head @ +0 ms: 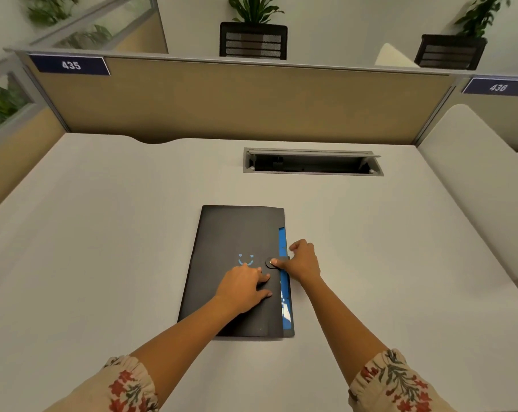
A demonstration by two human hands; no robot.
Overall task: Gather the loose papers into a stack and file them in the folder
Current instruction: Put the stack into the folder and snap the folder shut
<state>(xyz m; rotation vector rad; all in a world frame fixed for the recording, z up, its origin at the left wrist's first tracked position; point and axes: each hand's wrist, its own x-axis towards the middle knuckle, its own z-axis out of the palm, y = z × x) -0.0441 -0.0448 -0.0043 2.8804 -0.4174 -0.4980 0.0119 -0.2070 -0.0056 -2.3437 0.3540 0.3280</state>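
While the left hand [245, 285] lies flat on the closed folder [234, 233], the right hand [300, 258] pinches its snap tab [272, 262] on the pale desk [103, 233].

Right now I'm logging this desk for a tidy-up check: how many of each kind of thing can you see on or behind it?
Folder: 1
Number signs: 2
Potted plants in black pots on the partition: 2
Cable hatch in the desk: 1
Loose papers: 0 in view
Total: 6

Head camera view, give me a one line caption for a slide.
Left hand flat on a black folder on the desk; right hand at its snap tab.
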